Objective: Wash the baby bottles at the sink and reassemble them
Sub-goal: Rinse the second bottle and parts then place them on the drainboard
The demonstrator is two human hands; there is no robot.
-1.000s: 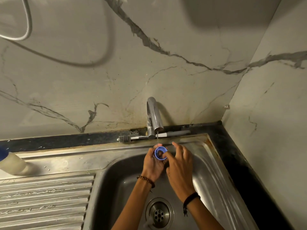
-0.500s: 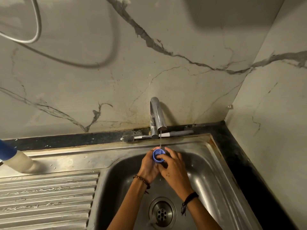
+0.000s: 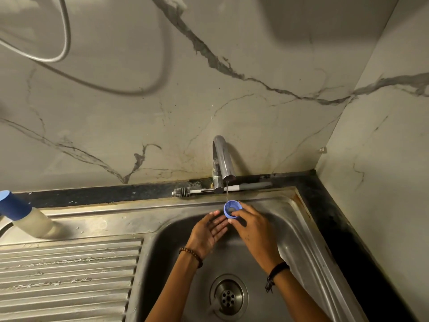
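A small blue bottle ring (image 3: 232, 209) sits under a thin stream of water from the chrome tap (image 3: 222, 163). My right hand (image 3: 251, 228) pinches the ring by its rim, opening up. My left hand (image 3: 210, 231) is just left of the ring, palm up and fingers straight, holding nothing. Both hands are over the steel sink basin (image 3: 301, 240). A baby bottle with a blue cap (image 3: 21, 213) lies on the far left of the sink's ledge. A bottle brush (image 3: 222, 189) lies along the ledge behind the tap.
The ribbed steel drainboard (image 3: 67, 275) fills the lower left. The drain (image 3: 228, 296) lies in the basin below my hands. Marble-patterned walls close in behind and at the right. A dark counter strip (image 3: 336, 224) runs along the sink's right side.
Earlier both hands held the blue ring together under the tap. Now my left hand has let go and opened, and only my right hand holds the ring.
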